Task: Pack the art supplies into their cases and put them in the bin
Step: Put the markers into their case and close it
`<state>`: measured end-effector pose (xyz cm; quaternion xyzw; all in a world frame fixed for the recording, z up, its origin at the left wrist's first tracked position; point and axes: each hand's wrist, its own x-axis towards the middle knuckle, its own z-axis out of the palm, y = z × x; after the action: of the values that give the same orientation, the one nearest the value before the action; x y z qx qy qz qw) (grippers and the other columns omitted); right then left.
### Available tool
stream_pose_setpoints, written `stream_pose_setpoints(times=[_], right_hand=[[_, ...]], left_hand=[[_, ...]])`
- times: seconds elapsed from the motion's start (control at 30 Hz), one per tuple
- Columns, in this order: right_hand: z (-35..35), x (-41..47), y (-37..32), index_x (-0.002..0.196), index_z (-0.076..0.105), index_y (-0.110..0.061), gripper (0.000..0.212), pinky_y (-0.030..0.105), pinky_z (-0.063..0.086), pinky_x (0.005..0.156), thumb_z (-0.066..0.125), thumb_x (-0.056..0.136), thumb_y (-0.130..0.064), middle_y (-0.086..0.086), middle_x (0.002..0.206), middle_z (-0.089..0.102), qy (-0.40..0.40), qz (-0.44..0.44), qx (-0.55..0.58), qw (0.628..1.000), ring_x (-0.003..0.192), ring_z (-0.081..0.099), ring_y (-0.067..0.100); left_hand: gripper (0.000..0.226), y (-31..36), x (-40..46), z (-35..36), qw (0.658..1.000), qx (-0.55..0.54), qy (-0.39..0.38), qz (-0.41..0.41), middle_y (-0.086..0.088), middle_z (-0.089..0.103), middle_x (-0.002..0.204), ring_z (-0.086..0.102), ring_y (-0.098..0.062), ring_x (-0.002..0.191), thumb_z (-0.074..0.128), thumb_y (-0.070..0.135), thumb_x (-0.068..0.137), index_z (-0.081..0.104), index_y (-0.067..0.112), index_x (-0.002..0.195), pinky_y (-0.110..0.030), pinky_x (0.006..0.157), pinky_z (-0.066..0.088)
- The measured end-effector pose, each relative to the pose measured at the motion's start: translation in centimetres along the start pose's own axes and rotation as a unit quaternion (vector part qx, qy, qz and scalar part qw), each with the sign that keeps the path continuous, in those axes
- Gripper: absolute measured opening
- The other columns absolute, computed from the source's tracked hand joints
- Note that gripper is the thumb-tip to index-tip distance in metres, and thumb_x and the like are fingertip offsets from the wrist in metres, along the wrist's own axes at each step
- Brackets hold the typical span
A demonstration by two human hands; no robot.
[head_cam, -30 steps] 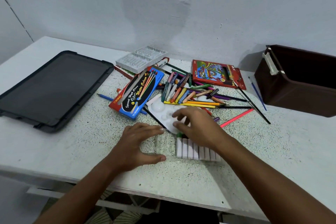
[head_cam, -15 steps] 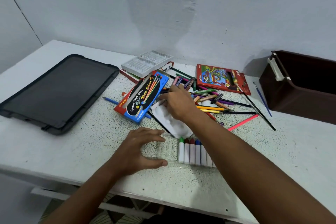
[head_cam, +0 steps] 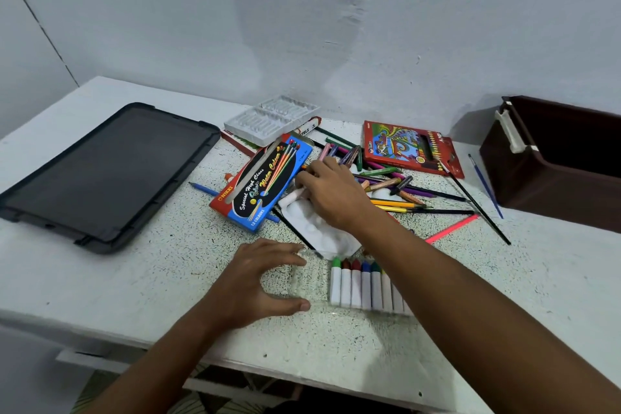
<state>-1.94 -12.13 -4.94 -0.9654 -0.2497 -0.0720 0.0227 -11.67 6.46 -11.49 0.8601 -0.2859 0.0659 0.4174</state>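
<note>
A clear plastic marker case (head_cam: 312,282) lies near the table's front edge, with several white markers (head_cam: 361,286) lined up in its right part. My left hand (head_cam: 258,282) holds the case's left end between fingers and thumb. My right hand (head_cam: 331,191) reaches over the white paint palette (head_cam: 319,228) and pinches a white marker at the edge of the loose pile of crayons and pencils (head_cam: 386,178). The brown bin (head_cam: 551,185) stands open at the far right.
A blue water-colour box (head_cam: 262,178) lies left of the pile, a red pencil box (head_cam: 406,148) behind it, a white plastic insert tray (head_cam: 272,118) at the back. A black bin lid (head_cam: 100,171) lies on the left. Thin brushes (head_cam: 480,208) lie near the bin.
My right hand left the markers in the case, moved forward over the palette to the pile and now pinches a white marker. My left hand stayed on the case.
</note>
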Motion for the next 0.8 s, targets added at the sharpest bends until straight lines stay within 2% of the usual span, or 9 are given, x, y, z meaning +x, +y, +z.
stream_pose_setpoints(times=[0.1, 0.2, 0.3, 0.43, 0.53, 0.6, 0.8], right_hand=[[-0.5, -1.0, 0.4, 0.121, 0.054, -0.012, 0.026, 0.035, 0.035, 0.085, 0.046, 0.096, -0.013, 0.009, 0.121, 0.056, 0.006, -0.014, 0.036, 0.999, 0.109, 0.044, 0.026], [-1.8, -2.3, 0.9, 0.113, 0.059, -0.011, 0.020, 0.026, 0.034, 0.076, 0.053, 0.094, -0.009, 0.005, 0.110, 0.057, -0.009, 0.025, 0.178, 0.984, 0.096, 0.049, 0.018], [-3.4, -4.0, 1.4, 0.106, 0.066, -0.015, 0.016, 0.023, 0.040, 0.074, 0.060, 0.091, -0.011, 0.000, 0.101, 0.057, -0.005, 0.059, 0.250, 0.966, 0.085, 0.052, 0.010], [-5.1, -6.3, 2.0, 0.103, 0.070, -0.018, 0.016, 0.018, 0.048, 0.066, 0.063, 0.091, -0.011, -0.004, 0.089, 0.067, -0.087, 0.112, 0.312, 0.940, 0.070, 0.060, -0.002], [-5.0, -7.5, 1.9, 0.099, 0.072, -0.021, 0.015, 0.018, 0.052, 0.065, 0.061, 0.092, -0.012, -0.006, 0.088, 0.069, -0.151, 0.113, 0.325, 0.927, 0.070, 0.064, -0.004], [-4.8, -7.7, 1.5, 0.097, 0.073, -0.018, 0.015, 0.025, 0.056, 0.068, 0.059, 0.093, -0.012, -0.005, 0.092, 0.065, -0.166, 0.106, 0.329, 0.924, 0.073, 0.067, 0.001], [-4.8, -6.9, 0.7, 0.097, 0.074, -0.020, 0.020, 0.027, 0.055, 0.070, 0.058, 0.093, -0.008, -0.003, 0.094, 0.063, -0.196, 0.068, 0.278, 0.938, 0.079, 0.065, 0.008]], left_hand=[[0.059, 0.0, 0.1, 0.0, 1.000, 0.001, -0.002, -0.001, 0.022, 0.060, 0.124, 0.053, 0.003, 0.114, 0.078, 0.063, 0.057, 0.069, 0.032, 0.106, -0.028, 0.096, 0.037], [0.059, 0.0, 0.1, 0.0, 1.000, 0.004, -0.002, 0.002, 0.022, 0.060, 0.124, 0.053, 0.004, 0.114, 0.078, 0.064, 0.057, 0.069, 0.032, 0.106, -0.029, 0.096, 0.037], [0.059, 0.0, 0.1, 0.0, 1.000, 0.004, -0.003, 0.000, 0.024, 0.059, 0.124, 0.051, 0.006, 0.114, 0.077, 0.064, 0.057, 0.069, 0.033, 0.106, -0.029, 0.095, 0.039], [0.059, 0.1, 0.1, 0.0, 1.000, 0.005, -0.004, 0.001, 0.024, 0.059, 0.124, 0.050, 0.007, 0.115, 0.076, 0.065, 0.057, 0.067, 0.035, 0.107, -0.032, 0.095, 0.041], [0.059, 0.0, 0.1, 0.0, 1.000, 0.004, -0.004, -0.001, 0.024, 0.059, 0.124, 0.052, 0.006, 0.114, 0.077, 0.064, 0.057, 0.067, 0.036, 0.108, -0.039, 0.094, 0.043], [0.059, 0.0, 0.1, 0.0, 1.000, 0.007, -0.008, -0.001, 0.024, 0.059, 0.125, 0.052, 0.006, 0.114, 0.076, 0.065, 0.057, 0.067, 0.036, 0.108, -0.040, 0.094, 0.043], [0.060, 0.1, 0.0, 0.0, 1.000, 0.012, -0.008, -0.009, 0.024, 0.058, 0.125, 0.049, 0.008, 0.115, 0.074, 0.066, 0.058, 0.067, 0.036, 0.108, -0.036, 0.096, 0.040]])
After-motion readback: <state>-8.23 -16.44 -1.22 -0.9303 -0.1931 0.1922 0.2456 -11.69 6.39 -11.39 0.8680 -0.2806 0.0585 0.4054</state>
